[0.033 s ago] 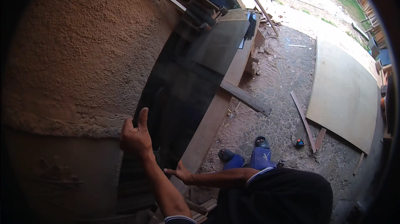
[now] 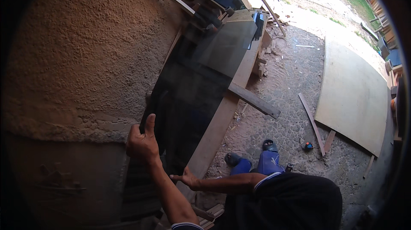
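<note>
A large dark, glossy glass pane (image 2: 188, 110) lies slantwise on a wooden bench (image 2: 207, 151), beside the rough wall. My left hand (image 2: 143, 143) is closed on the pane's wall-side edge, its thumb raised and its other fingers curled partly out of sight. Lower down, my right hand (image 2: 188, 180) is at the pane's opposite edge, over the bench board, with one digit stretched across the dark surface. Its remaining fingers are mostly hidden. A short wooden batten (image 2: 255, 100) sticks out sideways from the bench beyond the pane's edge.
A rough plastered wall (image 2: 90, 59) rises close on my left. To the right, a pale plywood sheet (image 2: 353, 97) rests above the ground near a wood strip (image 2: 311, 123) and a tape measure (image 2: 308, 146). Wood scraps (image 2: 263, 63) lie by the bench.
The pane and my left hand have shifted slightly to the right, baring a thin strip of wood along the wall. The batten has moved a little right too. My right hand has barely moved.
</note>
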The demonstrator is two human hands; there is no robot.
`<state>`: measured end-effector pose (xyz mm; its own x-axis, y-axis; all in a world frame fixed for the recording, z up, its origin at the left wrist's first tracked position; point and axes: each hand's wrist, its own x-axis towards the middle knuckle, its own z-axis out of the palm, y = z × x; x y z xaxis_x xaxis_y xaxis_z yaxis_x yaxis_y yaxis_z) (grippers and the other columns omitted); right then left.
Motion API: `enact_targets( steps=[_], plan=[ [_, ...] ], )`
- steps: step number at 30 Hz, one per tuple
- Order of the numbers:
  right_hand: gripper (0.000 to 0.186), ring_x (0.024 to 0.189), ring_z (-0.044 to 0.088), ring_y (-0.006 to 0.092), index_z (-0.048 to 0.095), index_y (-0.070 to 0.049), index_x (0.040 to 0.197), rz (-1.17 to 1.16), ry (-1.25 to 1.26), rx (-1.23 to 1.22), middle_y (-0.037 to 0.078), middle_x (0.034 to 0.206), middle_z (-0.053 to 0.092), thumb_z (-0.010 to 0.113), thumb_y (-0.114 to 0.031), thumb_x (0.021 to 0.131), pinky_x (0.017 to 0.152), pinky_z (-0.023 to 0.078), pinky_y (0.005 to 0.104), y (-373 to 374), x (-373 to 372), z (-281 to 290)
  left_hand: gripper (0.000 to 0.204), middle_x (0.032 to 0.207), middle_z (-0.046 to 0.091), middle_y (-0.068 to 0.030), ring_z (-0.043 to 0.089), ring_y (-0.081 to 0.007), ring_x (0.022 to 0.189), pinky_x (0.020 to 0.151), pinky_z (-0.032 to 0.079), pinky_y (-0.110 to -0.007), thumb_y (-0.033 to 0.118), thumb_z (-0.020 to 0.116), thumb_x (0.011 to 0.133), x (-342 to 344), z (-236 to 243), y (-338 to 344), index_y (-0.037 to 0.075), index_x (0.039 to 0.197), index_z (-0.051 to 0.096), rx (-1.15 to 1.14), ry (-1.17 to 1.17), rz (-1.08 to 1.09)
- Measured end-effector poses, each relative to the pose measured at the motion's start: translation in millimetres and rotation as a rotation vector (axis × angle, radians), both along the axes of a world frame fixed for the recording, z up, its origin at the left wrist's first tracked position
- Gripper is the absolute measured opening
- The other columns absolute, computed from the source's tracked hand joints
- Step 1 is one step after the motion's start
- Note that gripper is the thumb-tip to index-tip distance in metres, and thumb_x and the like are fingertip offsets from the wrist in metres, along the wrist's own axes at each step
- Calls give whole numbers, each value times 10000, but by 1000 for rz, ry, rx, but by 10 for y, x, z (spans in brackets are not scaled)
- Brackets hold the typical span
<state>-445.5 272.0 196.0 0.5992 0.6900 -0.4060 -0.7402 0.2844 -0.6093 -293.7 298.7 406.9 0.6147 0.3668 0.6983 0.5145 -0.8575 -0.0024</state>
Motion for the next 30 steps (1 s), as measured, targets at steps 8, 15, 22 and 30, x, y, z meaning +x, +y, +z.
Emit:
enact_targets(
  steps=[8, 15, 22, 30],
  plan=[
    [795, 1222, 473, 271, 403, 18, 1336, 46, 135, -84, 148, 1281, 536, 800, -110, 659, 1030, 376, 358, 495, -329, -766, 656, 466, 432, -93, 454, -285, 415, 412, 311, -398, 661, 651, 764, -248, -791, 493, 76, 539, 455, -61, 66, -23],
    [641, 1113, 544, 272, 498, 51, 1212, 165, 224, -293, 157, 1168, 606, 779, -136, 667, 957, 427, 354, 800, -483, -1189, 598, 529, 479, -63, 533, -289, 484, 445, 378, -415, 637, 653, 767, -374, -1082, 623, 96, 574, 486, -72, 128, -56],
    [578, 1086, 562, 285, 507, 34, 1214, 254, 207, -278, 162, 1155, 610, 733, -157, 717, 935, 446, 371, 955, -635, -1733, 588, 502, 426, -34, 467, -231, 445, 456, 377, -385, 611, 686, 755, -544, -1210, 783, 113, 560, 441, -156, 179, -88],
    [540, 1076, 568, 298, 513, 22, 1221, 446, 218, -234, 169, 1156, 609, 698, -168, 751, 923, 453, 383, 841, -506, -1743, 552, 503, 450, 15, 498, -154, 474, 489, 386, -319, 604, 688, 760, -708, -1280, 823, 141, 571, 453, -223, 56, -187]
  ],
)
